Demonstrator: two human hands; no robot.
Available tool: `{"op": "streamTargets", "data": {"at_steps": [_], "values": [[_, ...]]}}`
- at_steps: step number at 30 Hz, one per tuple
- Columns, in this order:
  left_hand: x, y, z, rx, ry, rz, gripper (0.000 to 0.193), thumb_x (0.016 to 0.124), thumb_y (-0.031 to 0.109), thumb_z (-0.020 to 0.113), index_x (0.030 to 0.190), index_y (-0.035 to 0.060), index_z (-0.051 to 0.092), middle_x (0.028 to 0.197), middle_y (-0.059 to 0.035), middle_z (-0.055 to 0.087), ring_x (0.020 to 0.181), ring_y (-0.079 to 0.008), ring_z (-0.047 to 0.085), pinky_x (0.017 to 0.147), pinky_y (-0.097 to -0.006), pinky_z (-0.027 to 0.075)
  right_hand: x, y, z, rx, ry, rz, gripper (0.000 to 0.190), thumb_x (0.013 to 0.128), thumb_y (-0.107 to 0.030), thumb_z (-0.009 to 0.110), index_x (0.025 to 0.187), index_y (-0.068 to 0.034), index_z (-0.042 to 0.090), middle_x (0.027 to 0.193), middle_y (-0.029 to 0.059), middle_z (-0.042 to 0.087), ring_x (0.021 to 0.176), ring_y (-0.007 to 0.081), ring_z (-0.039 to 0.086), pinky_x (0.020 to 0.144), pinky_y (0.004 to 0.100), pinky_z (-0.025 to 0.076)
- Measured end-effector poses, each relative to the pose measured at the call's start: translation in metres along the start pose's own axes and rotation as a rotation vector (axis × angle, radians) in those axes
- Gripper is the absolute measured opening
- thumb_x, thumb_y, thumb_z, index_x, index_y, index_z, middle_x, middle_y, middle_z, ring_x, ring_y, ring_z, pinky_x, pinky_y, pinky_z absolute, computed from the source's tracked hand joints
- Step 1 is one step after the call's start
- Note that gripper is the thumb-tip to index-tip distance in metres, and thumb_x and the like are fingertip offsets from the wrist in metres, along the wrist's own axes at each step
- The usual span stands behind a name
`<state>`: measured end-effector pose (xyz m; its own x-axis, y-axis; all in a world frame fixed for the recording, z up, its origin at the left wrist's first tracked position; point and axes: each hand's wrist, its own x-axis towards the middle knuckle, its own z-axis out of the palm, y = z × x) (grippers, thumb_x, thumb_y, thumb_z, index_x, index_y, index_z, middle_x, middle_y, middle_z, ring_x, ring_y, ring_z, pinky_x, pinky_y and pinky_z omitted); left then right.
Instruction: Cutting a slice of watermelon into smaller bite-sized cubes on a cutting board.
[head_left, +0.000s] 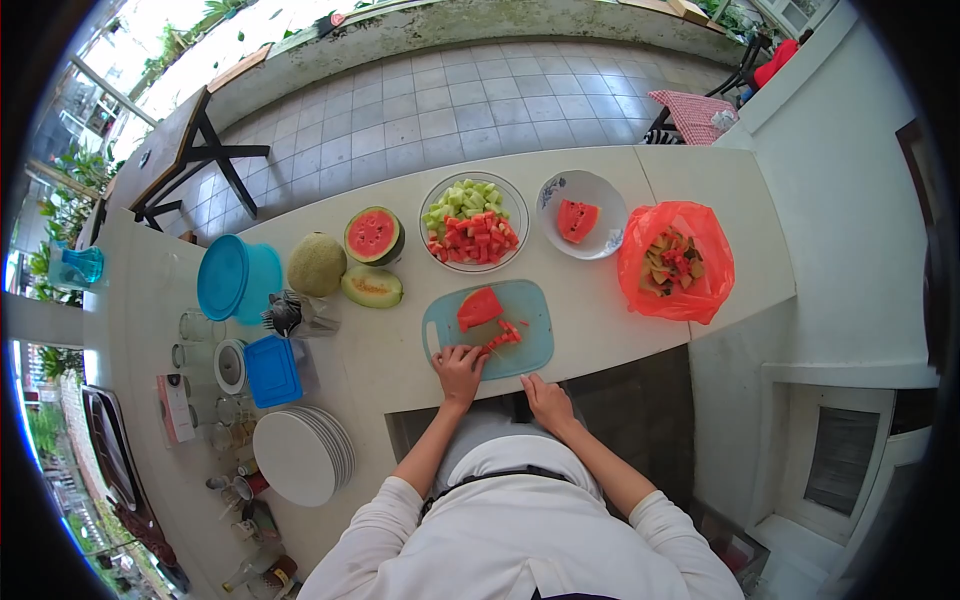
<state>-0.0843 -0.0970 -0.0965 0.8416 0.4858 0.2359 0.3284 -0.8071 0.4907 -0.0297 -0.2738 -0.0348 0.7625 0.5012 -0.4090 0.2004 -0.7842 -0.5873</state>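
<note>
My left hand (458, 373) rests on the near left part of a light-blue cutting board (534, 304). Its fingertips press on the end of a row of cut watermelon pieces (502, 339). Behind that row lies a larger watermelon wedge (479, 309). My right hand (550, 403) is curled at the board's near edge, fingers bent inward; whatever it may grip is too hidden to make out. Past the board stands a glass bowl (523, 201) with cubed green melon (463, 202) and cubed watermelon (475, 238).
A white bowl (564, 187) holds a watermelon chunk (577, 220). Beside it sits a red plastic bag (715, 259) of peelings. On the left are a halved watermelon (373, 234), whole melon (316, 264), melon half (372, 287), blue containers (274, 371), stacked plates (300, 457) and glass jars (196, 327).
</note>
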Motion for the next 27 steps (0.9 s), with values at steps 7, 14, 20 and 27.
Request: {"op": "streamTargets", "data": {"at_steps": [7, 14, 20, 27], "values": [[0.000, 0.002, -0.004, 0.001, 0.024, 0.012, 0.020, 0.070, 0.029, 0.068, 0.084, 0.0143, 0.067, 0.081, 0.0019, 0.059, 0.084, -0.0170, 0.050, 0.080, -0.0391, 0.030, -0.017, 0.018, -0.006, -0.009, -0.035, 0.044, 0.039, 0.092, -0.040, 0.033, 0.085, -0.007, 0.051, 0.068, 0.0261, 0.057, 0.070, 0.0466, 0.054, 0.061, 0.0546, 0.041], [-0.004, -0.002, -0.005, 0.029, 0.027, 0.033, 0.019, 0.070, 0.030, 0.068, 0.081, 0.0150, 0.066, 0.079, 0.0028, 0.059, 0.083, -0.0162, 0.050, 0.080, -0.0390, 0.030, -0.005, -0.001, 0.003, 0.036, -0.029, -0.001, 0.039, 0.092, -0.041, 0.033, 0.085, -0.007, 0.051, 0.068, 0.0261, 0.057, 0.071, 0.0461, 0.055, 0.061, 0.0544, 0.042], [-0.002, 0.001, -0.005, 0.007, 0.041, 0.029, 0.016, 0.071, 0.029, 0.068, 0.079, 0.0161, 0.066, 0.078, 0.0037, 0.059, 0.081, -0.0156, 0.050, 0.079, -0.0380, 0.030, -0.015, 0.013, 0.000, -0.011, -0.063, 0.037, 0.040, 0.092, -0.042, 0.033, 0.085, -0.006, 0.051, 0.069, 0.0260, 0.057, 0.071, 0.0460, 0.055, 0.061, 0.0545, 0.042], [0.007, 0.008, 0.009, -0.089, -0.006, 0.040, 0.015, 0.073, 0.027, 0.066, 0.082, 0.0152, 0.066, 0.077, 0.0027, 0.060, 0.082, -0.0159, 0.052, 0.078, -0.0370, 0.030, 0.002, 0.019, -0.010, 0.095, 0.036, 0.051, 0.041, 0.091, -0.040, 0.036, 0.083, -0.004, 0.053, 0.070, 0.0254, 0.056, 0.073, 0.0447, 0.053, 0.061, 0.0509, 0.041]]}}
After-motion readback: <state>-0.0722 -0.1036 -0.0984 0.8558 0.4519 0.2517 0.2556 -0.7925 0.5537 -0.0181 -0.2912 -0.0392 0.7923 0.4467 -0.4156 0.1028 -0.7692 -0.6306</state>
